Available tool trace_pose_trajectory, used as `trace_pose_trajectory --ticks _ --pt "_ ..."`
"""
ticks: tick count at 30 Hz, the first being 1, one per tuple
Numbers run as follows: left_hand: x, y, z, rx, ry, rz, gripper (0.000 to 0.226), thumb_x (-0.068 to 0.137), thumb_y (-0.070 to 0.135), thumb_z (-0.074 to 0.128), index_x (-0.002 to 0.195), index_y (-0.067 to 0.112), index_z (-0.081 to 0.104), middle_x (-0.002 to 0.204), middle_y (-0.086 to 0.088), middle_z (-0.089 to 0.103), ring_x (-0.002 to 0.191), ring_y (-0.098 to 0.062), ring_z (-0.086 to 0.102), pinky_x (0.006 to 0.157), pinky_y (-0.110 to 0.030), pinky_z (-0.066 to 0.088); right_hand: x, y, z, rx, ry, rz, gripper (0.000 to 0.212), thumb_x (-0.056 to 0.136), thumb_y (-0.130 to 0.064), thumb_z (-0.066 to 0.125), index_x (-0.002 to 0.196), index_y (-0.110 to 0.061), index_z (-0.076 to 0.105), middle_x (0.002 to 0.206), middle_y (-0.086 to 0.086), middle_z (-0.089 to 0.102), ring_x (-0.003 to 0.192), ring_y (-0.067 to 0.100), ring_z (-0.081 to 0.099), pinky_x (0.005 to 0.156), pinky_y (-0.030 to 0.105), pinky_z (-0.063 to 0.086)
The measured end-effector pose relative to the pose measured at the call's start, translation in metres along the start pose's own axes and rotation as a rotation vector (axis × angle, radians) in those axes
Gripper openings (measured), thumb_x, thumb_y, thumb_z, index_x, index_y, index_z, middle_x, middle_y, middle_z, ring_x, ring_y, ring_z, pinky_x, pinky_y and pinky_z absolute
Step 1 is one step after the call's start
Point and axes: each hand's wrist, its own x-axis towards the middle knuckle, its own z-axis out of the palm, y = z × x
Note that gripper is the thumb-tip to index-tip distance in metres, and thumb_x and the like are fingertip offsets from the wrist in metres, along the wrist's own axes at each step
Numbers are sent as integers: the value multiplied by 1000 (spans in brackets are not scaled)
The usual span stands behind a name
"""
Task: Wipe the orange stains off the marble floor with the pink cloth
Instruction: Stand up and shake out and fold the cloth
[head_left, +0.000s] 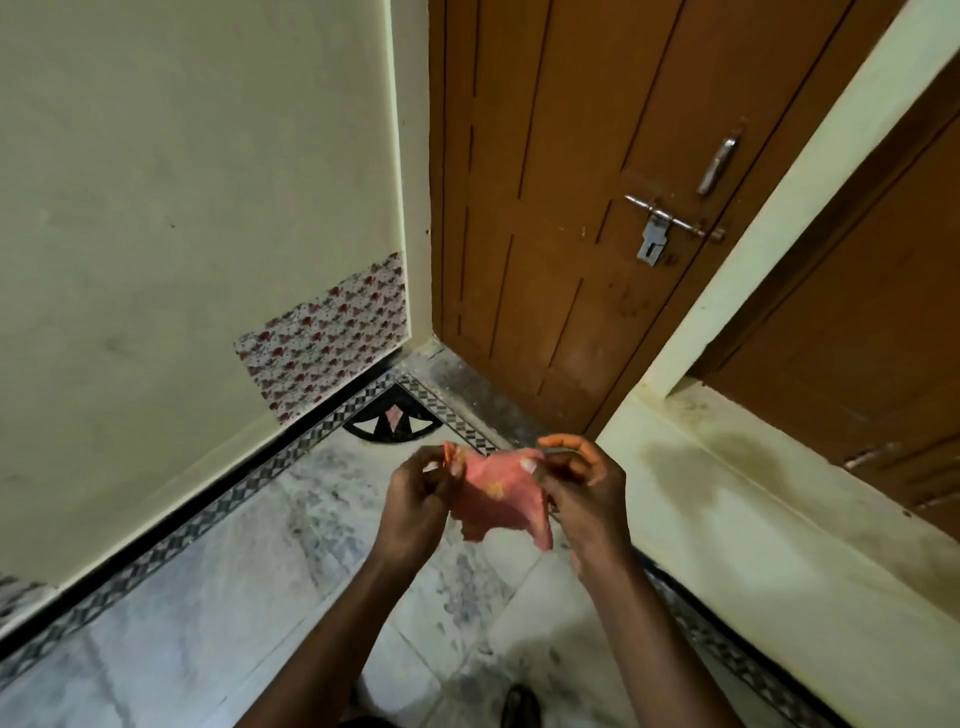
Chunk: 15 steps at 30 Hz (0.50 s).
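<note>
Both hands hold the pink cloth (498, 499) up in the air above the floor, spread between them. My left hand (421, 493) pinches its upper left corner, and my right hand (582, 488) pinches its upper right edge. The cloth carries yellow-orange marks near its middle and at the left corner, and its lower part hangs loose. Orange colour shows on my right fingertips. The grey-veined marble floor (218, 613) lies below; I cannot make out orange stains on it from here.
A cream wall (182, 208) with a floral patch (327, 332) stands on the left. A brown door (571, 182) with a metal latch (670, 223) closes the corner. A cream ledge (753, 509) runs along the right. A patterned black-and-white border (218, 512) edges the floor.
</note>
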Motion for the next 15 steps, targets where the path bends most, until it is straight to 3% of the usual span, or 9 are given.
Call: trace_pose_trajectory --ticks 3,5,7,9,11,15 --pt "-10 8 30 -68 -18 37 40 95 13 71 124 14 44 80 -23 76 60 -31 70 54 -40 57 9 -7 -30 -39 -71 -38 32 77 14 82 92 -14 79 88 1 82 80 13 75 74 40 64" --pt "-14 14 45 -38 -37 85 46 88 4 79 121 12 49 85 -17 79 66 -31 73 56 -44 61 12 -11 -45 -78 -110 -94 35 74 14 83 90 -17 81 84 -8 81 76 4 74 66 26 62" --pt "-13 18 57 77 -26 131 42 80 -6 84 110 13 63 83 -5 80 71 -25 74 60 -40 64 16 -16 -55 -120 -136 -136 37 72 12 87 86 -21 80 77 -16 79 73 0 73 65 19 60" --pt "-9 22 62 270 16 192 37 78 -5 86 103 19 73 77 10 77 74 -7 74 61 -21 59 25 -17 -60 -175 -111 -172 37 71 7 91 80 -27 80 74 -16 78 73 4 73 67 24 62" --pt "-2 28 63 461 80 291 29 79 3 86 101 21 77 82 19 71 77 1 70 62 -11 51 33 -18 -63 -260 -76 -229 34 72 0 93 75 -30 78 71 -18 76 71 4 71 66 22 58" --pt "28 34 54 633 103 494 18 81 23 89 88 30 74 100 12 51 93 -8 58 73 -26 53 42 -40 -65 -318 -118 -355 30 77 -4 90 72 -28 73 75 -9 72 73 -3 65 66 13 50"
